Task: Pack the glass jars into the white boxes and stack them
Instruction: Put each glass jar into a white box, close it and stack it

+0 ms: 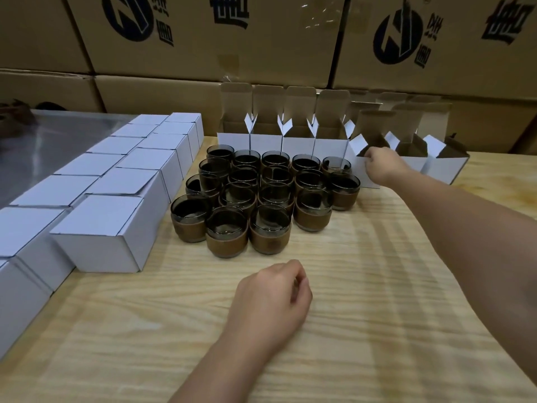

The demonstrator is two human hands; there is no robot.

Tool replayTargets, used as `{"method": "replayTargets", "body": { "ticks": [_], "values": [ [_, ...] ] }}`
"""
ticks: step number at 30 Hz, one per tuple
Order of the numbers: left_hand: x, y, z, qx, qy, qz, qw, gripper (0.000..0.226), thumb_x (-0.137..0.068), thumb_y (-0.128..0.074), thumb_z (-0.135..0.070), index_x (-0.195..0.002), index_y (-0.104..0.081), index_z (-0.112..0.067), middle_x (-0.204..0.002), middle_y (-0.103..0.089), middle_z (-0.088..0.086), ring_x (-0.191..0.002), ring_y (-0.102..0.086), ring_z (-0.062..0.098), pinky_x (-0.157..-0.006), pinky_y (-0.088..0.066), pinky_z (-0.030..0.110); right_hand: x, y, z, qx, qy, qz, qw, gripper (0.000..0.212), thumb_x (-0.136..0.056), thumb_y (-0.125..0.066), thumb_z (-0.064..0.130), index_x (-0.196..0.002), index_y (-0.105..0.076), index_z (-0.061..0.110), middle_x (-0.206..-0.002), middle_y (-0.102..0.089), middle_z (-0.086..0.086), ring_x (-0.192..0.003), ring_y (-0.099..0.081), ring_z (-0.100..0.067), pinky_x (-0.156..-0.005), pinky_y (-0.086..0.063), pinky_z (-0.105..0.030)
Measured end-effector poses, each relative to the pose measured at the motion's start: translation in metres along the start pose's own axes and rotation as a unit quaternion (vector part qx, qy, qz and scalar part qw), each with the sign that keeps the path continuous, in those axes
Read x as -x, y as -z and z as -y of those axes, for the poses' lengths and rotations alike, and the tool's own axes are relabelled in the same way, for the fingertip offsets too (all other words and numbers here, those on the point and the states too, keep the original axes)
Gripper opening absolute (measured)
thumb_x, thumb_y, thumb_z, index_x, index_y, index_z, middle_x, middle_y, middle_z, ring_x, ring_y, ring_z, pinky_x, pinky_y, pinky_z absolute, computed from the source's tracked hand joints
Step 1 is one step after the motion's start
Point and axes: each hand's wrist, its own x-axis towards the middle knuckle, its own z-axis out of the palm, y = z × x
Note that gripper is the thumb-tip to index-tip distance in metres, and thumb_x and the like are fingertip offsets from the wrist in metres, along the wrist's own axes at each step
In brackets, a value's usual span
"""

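Several dark glass jars (263, 196) with brown sleeves stand packed together on the wooden table (363, 301). Behind them runs a row of open white boxes (299, 141) with raised flaps. My right hand (380, 165) reaches out to the right of the jars and grips the front edge of one open white box (364, 174). My left hand (271, 298) rests on the table in front of the jars, fingers loosely curled, holding nothing. Closed white boxes (110, 216) lie in two rows on the left.
Large brown cartons (203, 36) with dark printing are stacked as a wall behind the table. A clear plastic sheet (58, 138) lies at the far left beyond the closed boxes. More open boxes (444, 161) stand at the right.
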Motion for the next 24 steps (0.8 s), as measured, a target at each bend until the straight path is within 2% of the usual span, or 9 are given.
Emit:
{"method": "replayTargets", "body": {
  "ticks": [3, 7, 10, 14, 17, 19, 22, 24],
  "values": [
    [0.0, 0.001, -0.001, -0.003, 0.004, -0.001, 1.0, 0.011, -0.09, -0.05, -0.034, -0.081, -0.051, -0.027, -0.057, -0.042, -0.013, -0.064, -0.042, 0.006, -0.055, -0.027, 0.021, 0.013, -0.001, -0.004, 0.029, 0.006, -0.013, 0.999, 0.029, -0.097, -0.033, 0.006, -0.119, -0.051, 0.003, -0.103, -0.051, -0.016, -0.09, -0.049, -0.031, -0.072, -0.04, -0.037],
    [0.0, 0.004, -0.003, -0.004, 0.019, 0.016, 1.0, 0.011, -0.09, -0.05, -0.034, -0.082, -0.054, -0.028, -0.059, -0.046, -0.012, -0.065, -0.047, 0.008, -0.055, -0.03, 0.023, 0.054, -0.005, -0.016, 0.015, -0.005, -0.063, 0.998, 0.033, -0.097, -0.035, 0.009, -0.128, -0.048, 0.009, -0.111, -0.05, -0.017, -0.102, -0.049, -0.035, -0.077, -0.043, -0.039],
    [-0.001, 0.007, -0.006, -0.004, 0.033, 0.035, 0.999, 0.011, -0.091, -0.05, -0.034, -0.083, -0.056, -0.029, -0.061, -0.049, -0.012, -0.066, -0.05, 0.006, -0.055, -0.034, 0.021, 0.097, -0.005, -0.019, 0.017, -0.002, -0.103, 0.995, 0.03, -0.098, -0.036, 0.011, -0.124, -0.049, 0.01, -0.106, -0.049, -0.016, -0.101, -0.047, -0.035, -0.071, -0.038, -0.037],
    [-0.001, 0.009, -0.007, 0.036, 0.051, 0.035, 0.997, 0.009, -0.092, -0.05, -0.035, -0.096, -0.056, -0.029, -0.069, -0.056, -0.011, -0.071, -0.055, 0.004, -0.066, -0.045, 0.03, 0.164, -0.005, -0.005, 0.012, 0.007, -0.139, 0.99, 0.028, -0.097, -0.035, 0.011, -0.12, -0.051, 0.009, -0.11, -0.05, -0.017, -0.103, -0.042, -0.034, -0.067, -0.03, -0.036],
    [0.001, 0.01, -0.007, 0.069, 0.043, 0.004, 0.997, 0.025, -0.096, -0.045, -0.045, -0.114, -0.051, -0.029, -0.086, -0.056, -0.013, -0.073, -0.053, -0.001, -0.069, -0.045, 0.028, 0.213, -0.007, 0.021, 0.002, 0.024, -0.155, 0.988, 0.025, -0.096, -0.037, 0.011, -0.115, -0.053, 0.008, -0.105, -0.05, -0.016, -0.099, -0.042, -0.033, -0.067, -0.028, -0.035],
    [0.002, 0.011, -0.008, 0.092, 0.012, -0.038, 0.995, 0.033, -0.098, -0.04, -0.046, -0.119, -0.051, -0.024, -0.098, -0.056, -0.014, -0.077, -0.053, 0.0, -0.072, -0.046, 0.03, 0.241, -0.008, 0.044, 0.008, 0.052, -0.163, 0.985, 0.024, -0.093, -0.04, 0.011, -0.112, -0.055, 0.007, -0.102, -0.052, -0.016, -0.094, -0.044, -0.034, -0.068, -0.028, -0.035],
    [0.007, 0.012, -0.007, 0.157, -0.031, -0.143, 0.977, 0.044, -0.094, -0.04, -0.046, -0.125, -0.05, -0.016, -0.111, -0.054, -0.006, -0.097, -0.054, 0.01, -0.082, -0.049, 0.033, 0.273, -0.012, 0.081, 0.011, 0.089, -0.178, 0.98, 0.028, -0.088, -0.039, 0.014, -0.105, -0.06, 0.007, -0.094, -0.055, -0.017, -0.086, -0.048, -0.035, -0.071, -0.03, -0.039],
    [0.009, 0.012, -0.005, 0.193, -0.05, -0.202, 0.959, 0.049, -0.09, -0.043, -0.045, -0.129, -0.046, -0.015, -0.12, -0.049, -0.005, -0.109, -0.05, 0.011, -0.09, -0.046, 0.031, 0.289, -0.017, 0.103, 0.0, 0.111, -0.183, 0.977, 0.033, -0.087, -0.034, 0.02, -0.099, -0.062, 0.008, -0.087, -0.056, -0.016, -0.08, -0.05, -0.035, -0.07, -0.033, -0.04]
  ]
}}
